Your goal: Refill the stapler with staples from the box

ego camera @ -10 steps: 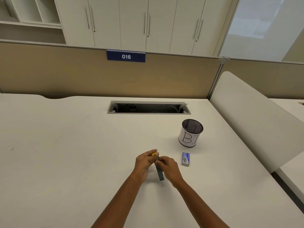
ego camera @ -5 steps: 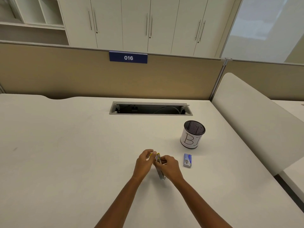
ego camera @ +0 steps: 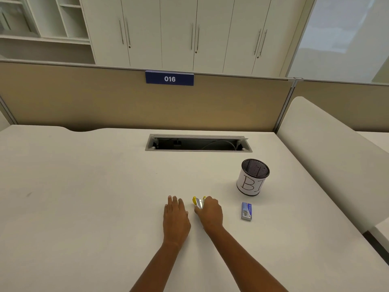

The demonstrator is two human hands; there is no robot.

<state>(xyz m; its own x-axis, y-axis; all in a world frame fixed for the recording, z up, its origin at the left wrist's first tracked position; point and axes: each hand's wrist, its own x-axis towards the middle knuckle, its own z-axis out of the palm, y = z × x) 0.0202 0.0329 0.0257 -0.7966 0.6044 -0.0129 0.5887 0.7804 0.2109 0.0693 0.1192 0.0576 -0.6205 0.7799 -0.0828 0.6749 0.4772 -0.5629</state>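
A small yellow and silver stapler [ego camera: 198,202] lies on the white desk, mostly hidden under my right hand [ego camera: 210,213], whose fingers are closed over it. Only its yellow front end and a metal part show. My left hand [ego camera: 175,218] rests flat on the desk just left of the stapler, fingers together, holding nothing. The small blue staple box [ego camera: 246,211] lies closed on the desk to the right of my right hand, apart from it.
A black mesh pen cup [ego camera: 253,177] with a white paper label stands behind the staple box. An open cable slot [ego camera: 198,143] is set into the desk further back. A beige partition [ego camera: 126,102] runs behind, and a white divider [ego camera: 328,148] rises at the right.
My left hand has let go of the stapler and moved left to lie flat on the desk. My right hand keeps the stapler and has lowered it to the desk.
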